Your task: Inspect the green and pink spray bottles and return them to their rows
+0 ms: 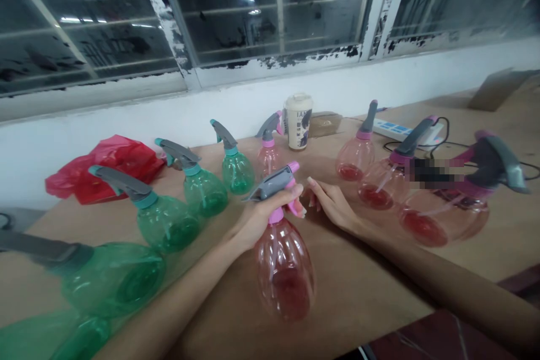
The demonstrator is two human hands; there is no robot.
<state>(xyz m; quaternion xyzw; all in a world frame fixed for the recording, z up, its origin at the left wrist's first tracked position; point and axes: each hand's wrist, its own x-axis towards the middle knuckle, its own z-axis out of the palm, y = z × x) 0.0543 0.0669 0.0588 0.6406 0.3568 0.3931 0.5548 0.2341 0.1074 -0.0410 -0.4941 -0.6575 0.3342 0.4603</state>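
A clear pink spray bottle point(287, 270) with a grey and pink trigger head stands upright in front of me. My left hand point(255, 218) is wrapped round its neck, with the fingers by the pink trigger. Just right of the spray head, my right hand point(333, 203) rests low over the table, apart from the bottle. Its fingers are loosely bent and parted, and nothing shows in them. Behind the held bottle is another pink spray bottle point(268, 157), partly hidden by it.
Several green spray bottles point(166, 225) line the left side of the wooden table point(358, 287). Pink spray bottles point(356, 157) stand on the right. Towards the wall are a red plastic bag point(105, 169), a lidded cup point(298, 124) and a power strip point(405, 132) with black cables.
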